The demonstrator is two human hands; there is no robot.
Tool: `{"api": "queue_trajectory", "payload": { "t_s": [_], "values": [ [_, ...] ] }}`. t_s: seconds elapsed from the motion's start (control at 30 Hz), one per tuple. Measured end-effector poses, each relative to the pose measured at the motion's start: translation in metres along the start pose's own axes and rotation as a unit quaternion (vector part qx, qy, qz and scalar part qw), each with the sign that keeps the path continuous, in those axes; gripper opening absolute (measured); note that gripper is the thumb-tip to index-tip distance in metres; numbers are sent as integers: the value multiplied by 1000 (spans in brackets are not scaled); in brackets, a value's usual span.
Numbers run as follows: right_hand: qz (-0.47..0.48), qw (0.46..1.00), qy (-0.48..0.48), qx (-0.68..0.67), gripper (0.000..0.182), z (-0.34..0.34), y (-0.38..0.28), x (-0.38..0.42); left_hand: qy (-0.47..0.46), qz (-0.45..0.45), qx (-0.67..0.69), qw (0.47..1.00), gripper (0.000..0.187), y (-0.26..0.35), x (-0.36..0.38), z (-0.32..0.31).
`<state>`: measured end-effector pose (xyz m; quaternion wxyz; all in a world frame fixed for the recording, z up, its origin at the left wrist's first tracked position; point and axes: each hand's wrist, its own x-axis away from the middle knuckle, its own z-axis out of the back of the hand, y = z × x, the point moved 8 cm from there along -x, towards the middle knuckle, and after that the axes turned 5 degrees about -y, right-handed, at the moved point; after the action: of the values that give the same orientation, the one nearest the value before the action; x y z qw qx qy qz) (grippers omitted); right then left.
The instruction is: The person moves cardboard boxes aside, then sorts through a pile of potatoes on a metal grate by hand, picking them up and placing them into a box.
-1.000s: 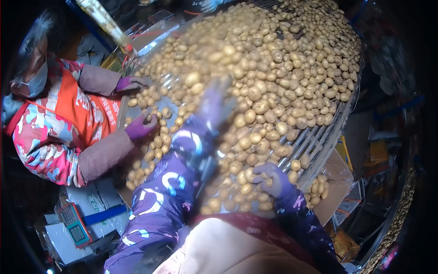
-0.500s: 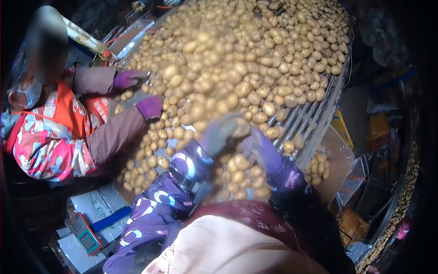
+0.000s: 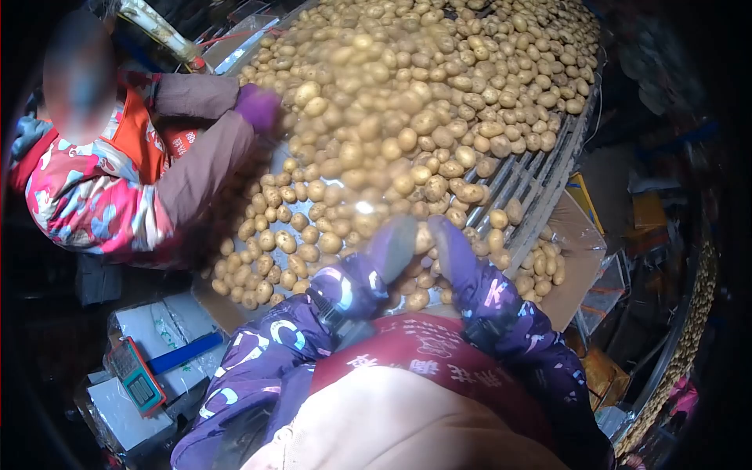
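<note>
Purple gloves with grey palms cover both my hands. My left hand and my right hand meet low over the near part of the potato heap. Between their fingertips sits one pale potato, pressed from both sides. The fingers curl downward and are partly hidden. Loose potatoes lie between my forearms, close to my dark red apron. In front of my hands the big heap of potatoes spreads over the sorting surface, blurred in its middle.
To the left, a co-worker in a patterned jacket reaches a purple glove to the heap's edge. Metal slats border the right side. Cardboard stands beyond them. At lower left, a scale rests by white boxes.
My hands have drawn nearer my body and closer together, with a potato between them. The co-worker's arms have shifted right, farther over the heap. The view has moved slightly.
</note>
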<state>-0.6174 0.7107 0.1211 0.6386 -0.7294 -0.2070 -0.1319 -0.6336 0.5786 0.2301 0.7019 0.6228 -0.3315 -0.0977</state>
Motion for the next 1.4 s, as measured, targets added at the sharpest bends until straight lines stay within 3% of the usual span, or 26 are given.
{"api": "queue_trajectory", "payload": {
  "t_s": [0.03, 0.17, 0.23, 0.27, 0.37, 0.4, 0.47, 0.5, 0.6, 0.7, 0.73, 0.83, 0.9, 1.03, 1.13, 1.2, 1.27, 1.3, 1.33, 1.37, 1.4],
  "values": [
    [-19, 999, -21, -21, 50, -4, -4, 8, 7, 16, 15, 1000, 42, -9, 3, -7],
    [-22, 986, -139, -92, 58, -14, -25, 30, 95, -167, -184, 964, 40, -33, -14, 0],
    [-76, 988, -92, -96, 57, -8, -15, 32, 122, -230, -244, 934, 39, -28, -16, 6],
    [22, 995, -99, -17, 47, -15, -28, 38, 72, -203, -183, 959, 40, -33, -20, 9],
    [12, 992, -95, 84, 51, -17, -34, 51, 8, -134, -84, 987, 46, -39, -16, -2],
    [27, 990, -138, -25, 54, -22, -32, 52, -34, -43, -92, 994, 49, -51, -24, -6],
    [103, 974, -146, 140, 55, -22, -42, 57, -81, 4, -157, 984, 51, -61, -23, -9],
    [139, 953, -150, 222, 56, -25, -48, 61, -84, -42, -213, 973, 51, -59, -20, -10],
    [1, 965, -129, 227, 61, -25, -34, 73, -73, -140, -316, 936, 52, -56, -20, -12],
    [26, 971, -188, 144, 67, -40, -45, 90, -49, -124, -287, 949, 50, -66, -28, -7],
    [49, 972, -176, 148, 60, -35, -46, 92, -63, -107, -270, 955, 49, -72, -26, -6],
    [-14, 973, -227, -26, 56, -16, 4, 83, -37, -81, -250, 964, 46, -80, -28, 2],
    [-42, 971, -199, -128, 54, -5, 22, 79, -35, -92, -201, 975, 43, -74, -32, -2],
    [-37, 945, -253, -204, 53, -18, 12, 88, -123, -181, -128, 967, 33, -30, -5, -37],
    [-163, 918, -241, -270, 51, -23, 41, 85, -58, -349, -191, 916, 24, -25, 3, -42],
    [-38, 957, -239, -159, 54, -20, 17, 87, -10, -387, -242, 890, 15, -15, 10, -43],
    [88, 945, -283, -140, 56, -23, -14, 92, 56, -305, -392, 866, 9, -17, 1, -34],
    [150, 915, -329, -179, 56, -24, -29, 96, 100, -220, -501, 831, 7, -21, -11, -19],
    [151, 904, -335, -217, 58, -14, -27, 96, 142, -132, -600, 777, 5, -24, -21, 3],
    [151, 892, -342, -254, 59, -5, -25, 96, 111, -313, -611, 719, 21, -14, -13, 18],
    [89, 901, -308, -291, 60, 17, 0, 91, 22, -184, -300, 936, 23, -44, -27, 50]
  ]
}}
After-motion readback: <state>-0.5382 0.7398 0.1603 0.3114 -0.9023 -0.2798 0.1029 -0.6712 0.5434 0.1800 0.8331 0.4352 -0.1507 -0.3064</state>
